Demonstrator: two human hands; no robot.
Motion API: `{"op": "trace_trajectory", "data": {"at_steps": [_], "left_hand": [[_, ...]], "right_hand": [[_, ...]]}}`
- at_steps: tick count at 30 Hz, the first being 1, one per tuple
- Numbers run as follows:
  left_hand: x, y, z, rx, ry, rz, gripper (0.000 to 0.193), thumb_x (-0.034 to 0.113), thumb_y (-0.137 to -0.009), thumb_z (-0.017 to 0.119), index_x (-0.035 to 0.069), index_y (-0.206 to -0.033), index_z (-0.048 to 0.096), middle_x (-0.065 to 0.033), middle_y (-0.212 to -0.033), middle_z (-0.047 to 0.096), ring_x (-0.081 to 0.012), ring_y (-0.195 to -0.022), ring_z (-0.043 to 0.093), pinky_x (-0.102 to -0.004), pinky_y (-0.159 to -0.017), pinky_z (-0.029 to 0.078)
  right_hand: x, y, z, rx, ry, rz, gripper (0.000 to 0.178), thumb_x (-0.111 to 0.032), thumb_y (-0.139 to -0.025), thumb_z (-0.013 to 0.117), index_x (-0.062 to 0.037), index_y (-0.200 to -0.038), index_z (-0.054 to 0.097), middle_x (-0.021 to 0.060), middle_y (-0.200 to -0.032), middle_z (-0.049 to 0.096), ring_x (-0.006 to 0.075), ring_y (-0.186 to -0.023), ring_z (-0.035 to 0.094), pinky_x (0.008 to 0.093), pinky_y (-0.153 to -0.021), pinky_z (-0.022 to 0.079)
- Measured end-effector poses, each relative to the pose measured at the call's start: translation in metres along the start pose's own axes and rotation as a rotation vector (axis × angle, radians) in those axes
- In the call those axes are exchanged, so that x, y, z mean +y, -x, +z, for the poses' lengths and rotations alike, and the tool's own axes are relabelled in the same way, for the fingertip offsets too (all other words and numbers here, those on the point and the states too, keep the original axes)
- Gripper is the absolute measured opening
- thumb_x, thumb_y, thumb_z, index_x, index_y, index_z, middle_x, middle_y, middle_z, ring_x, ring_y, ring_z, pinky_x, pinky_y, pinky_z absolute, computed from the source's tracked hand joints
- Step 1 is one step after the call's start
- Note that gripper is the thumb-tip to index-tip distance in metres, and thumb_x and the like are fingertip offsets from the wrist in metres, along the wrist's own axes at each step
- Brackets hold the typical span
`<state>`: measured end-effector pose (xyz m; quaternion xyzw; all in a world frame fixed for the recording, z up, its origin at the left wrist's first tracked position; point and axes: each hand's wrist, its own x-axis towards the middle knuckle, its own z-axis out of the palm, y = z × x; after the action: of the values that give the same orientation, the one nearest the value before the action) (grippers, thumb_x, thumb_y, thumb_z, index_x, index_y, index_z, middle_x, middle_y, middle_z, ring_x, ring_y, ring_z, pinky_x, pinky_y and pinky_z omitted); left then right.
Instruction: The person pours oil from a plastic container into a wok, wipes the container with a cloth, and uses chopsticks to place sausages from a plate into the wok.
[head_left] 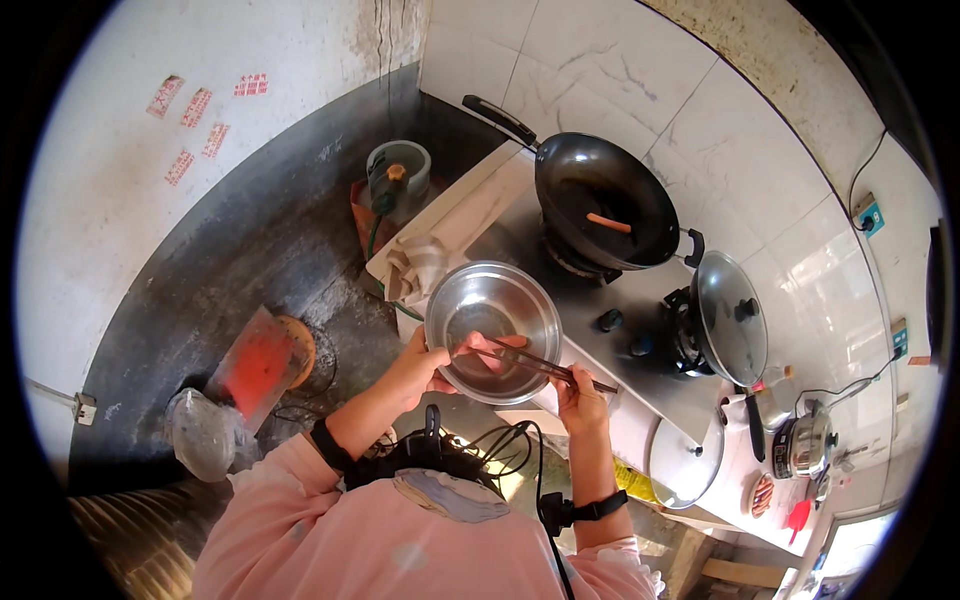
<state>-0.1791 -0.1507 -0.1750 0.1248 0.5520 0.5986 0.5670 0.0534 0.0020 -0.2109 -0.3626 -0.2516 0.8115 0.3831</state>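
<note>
While left fingers grip a bowl holding pink pieces, right fingers hold chopsticks.

Round black-knobbed glass lid at right burner. Crumpled beige cloth on counter. Red-and-white paper stickers on left white wall.

A pale pink fabric top with faint whitish round spots has a lilac-grey and cream patch at the neck; beyond its sleeves sit a wide black left forearm strap and a black right forearm strap bearing a small black box. Thin black cables loop beside the head, and the left hand and right hand are bare.
</note>
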Motion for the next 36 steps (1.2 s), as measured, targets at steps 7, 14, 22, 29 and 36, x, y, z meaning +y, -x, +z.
{"op": "trace_trajectory", "data": {"at_steps": [7, 14, 22, 29, 36], "left_hand": [[0.013, -0.01, 0.011, -0.061, 0.081, 0.043, 0.058, 0.009, -0.074, 0.046, 0.012, -0.129, 0.028, -0.0119, -0.099, 0.057, -0.0211, -0.072, 0.063, -0.0302, -0.055, 0.054], [0.046, -0.026, 0.026, -0.082, 0.071, 0.083, 0.052, 0.009, -0.076, 0.047, 0.011, -0.126, 0.033, -0.012, -0.09, 0.062, -0.0237, -0.067, 0.065, -0.0309, -0.054, 0.054], [0.053, -0.045, 0.028, -0.064, 0.068, 0.05, 0.051, 0.006, -0.073, 0.046, 0.009, -0.122, 0.032, -0.0129, -0.095, 0.057, -0.0236, -0.066, 0.064, -0.029, -0.053, 0.054], [0.049, -0.034, 0.008, -0.005, 0.086, 0.072, 0.054, 0.007, -0.073, 0.046, 0.011, -0.125, 0.031, -0.0125, -0.092, 0.058, -0.0223, -0.064, 0.064, -0.0278, -0.05, 0.053], [0.041, -0.017, -0.01, 0.036, 0.092, 0.092, 0.06, 0.007, -0.074, 0.046, 0.013, -0.13, 0.027, -0.0141, -0.095, 0.06, -0.0241, -0.064, 0.065, -0.0277, -0.05, 0.054]], "right_hand": [[-0.025, -0.014, 0.014, -0.037, -0.181, -0.034, 0.008, -0.009, -0.089, 0.054, -0.0013, -0.085, 0.056, 0.0104, -0.079, 0.063, 0.02, -0.068, 0.064, 0.0207, -0.057, 0.056], [-0.056, -0.033, 0.028, 0.009, -0.305, -0.056, 0.012, -0.012, -0.09, 0.054, -0.0012, -0.086, 0.057, 0.0099, -0.079, 0.064, 0.0202, -0.07, 0.063, 0.021, -0.057, 0.054], [-0.126, -0.069, 0.029, -0.078, -0.419, -0.281, 0.014, -0.012, -0.088, 0.057, 0.0024, -0.086, 0.059, 0.0126, -0.081, 0.064, 0.0235, -0.074, 0.064, 0.0219, -0.059, 0.058], [-0.176, -0.087, 0.022, 0.187, 0.007, -0.786, 0.014, -0.01, -0.084, 0.062, 0.0023, -0.085, 0.055, 0.01, -0.083, 0.061, 0.0206, -0.072, 0.063, 0.0241, -0.065, 0.057], [-0.162, -0.104, 0.052, 0.269, 0.621, -0.909, 0.015, -0.009, -0.082, 0.063, 0.0048, -0.081, 0.059, 0.009, -0.077, 0.06, 0.0141, -0.063, 0.06, 0.0235, -0.059, 0.054]]}}
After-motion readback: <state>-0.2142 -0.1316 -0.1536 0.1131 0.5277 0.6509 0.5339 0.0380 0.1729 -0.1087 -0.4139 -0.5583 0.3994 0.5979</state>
